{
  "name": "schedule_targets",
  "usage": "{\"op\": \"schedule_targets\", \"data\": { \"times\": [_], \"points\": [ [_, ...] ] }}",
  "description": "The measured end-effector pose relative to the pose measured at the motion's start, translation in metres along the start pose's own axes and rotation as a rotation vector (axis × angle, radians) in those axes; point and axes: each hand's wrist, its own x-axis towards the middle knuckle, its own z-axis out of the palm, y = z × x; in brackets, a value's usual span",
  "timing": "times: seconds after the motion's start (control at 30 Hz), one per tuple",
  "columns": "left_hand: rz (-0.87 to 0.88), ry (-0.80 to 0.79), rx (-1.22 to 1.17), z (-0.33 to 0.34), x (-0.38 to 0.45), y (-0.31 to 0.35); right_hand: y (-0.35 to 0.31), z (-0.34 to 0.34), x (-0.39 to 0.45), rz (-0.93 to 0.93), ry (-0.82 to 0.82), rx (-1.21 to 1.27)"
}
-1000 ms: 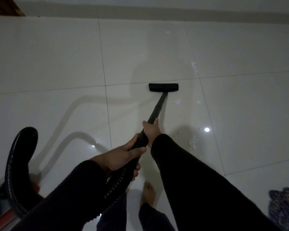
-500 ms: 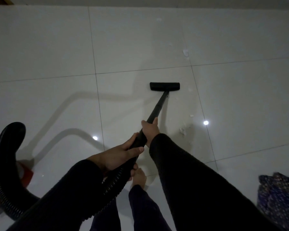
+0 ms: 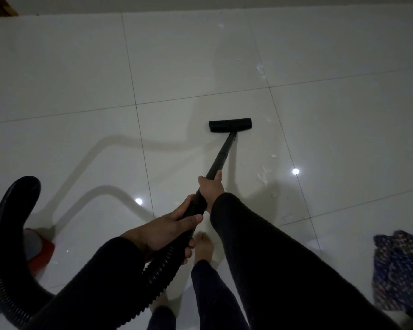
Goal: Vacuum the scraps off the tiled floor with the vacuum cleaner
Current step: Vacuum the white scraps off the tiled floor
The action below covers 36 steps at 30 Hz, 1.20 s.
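Black hose (partly cut off) hides the blurred vacuum cleaner.

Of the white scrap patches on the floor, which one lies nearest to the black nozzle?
The tiny scrap just right of the nozzle; the other patches lie clearly farther away.

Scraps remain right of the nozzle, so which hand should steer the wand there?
Probably the right hand: it grips the wand nearest the nozzle and the scraps; the left hand holds back by the hose.
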Motion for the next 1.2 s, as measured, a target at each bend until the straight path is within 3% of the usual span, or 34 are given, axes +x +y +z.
{"op": "schedule_targets", "data": {
  "times": [0.4,0.93,1.2],
  "points": [
    [-0.013,-0.069,-0.028,-0.016,-0.032,-0.082,0.077,0.026,-0.031,-0.036,0.063,-0.160],
    [0.013,-0.114,-0.016,0.079,0.003,-0.120,0.132,-0.074,-0.036,-0.069,0.140,-0.049],
    [0.031,-0.099,0.019,0.118,0.014,-0.134,0.139,-0.113,-0.038,-0.004,0.086,-0.023]
  ]
}}
